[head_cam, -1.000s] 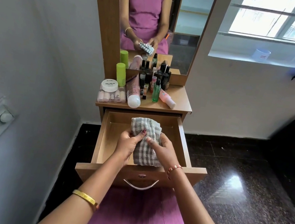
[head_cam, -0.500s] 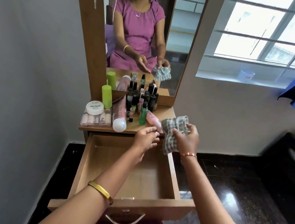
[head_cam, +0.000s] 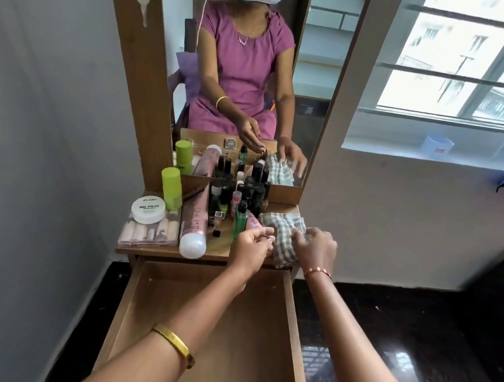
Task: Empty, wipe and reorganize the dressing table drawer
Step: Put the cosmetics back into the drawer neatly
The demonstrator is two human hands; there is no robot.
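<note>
The wooden drawer (head_cam: 256, 337) stands pulled out, with nothing inside it. My right hand (head_cam: 315, 248) grips a bunched grey-and-white checked cloth (head_cam: 284, 227), which rests on the right end of the dressing table top (head_cam: 219, 252). My left hand (head_cam: 250, 249) is just left of the cloth. Its fingertips pinch the near end of a small pink tube (head_cam: 252, 222) lying on the top. Both forearms reach over the open drawer.
The table top is crowded with a big pink tube (head_cam: 194, 224), a lime-green container (head_cam: 171, 187), a white nail polish tub (head_cam: 148, 208) on a clear box, a green bottle (head_cam: 240, 221) and several dark bottles (head_cam: 253, 194). The mirror (head_cam: 246, 60) rises behind them. A wall is at the left.
Both hands lifted the cloth out of the drawer. The right hand carried it up and right onto the table top, and the left hand let go and moved to the pink tube.
</note>
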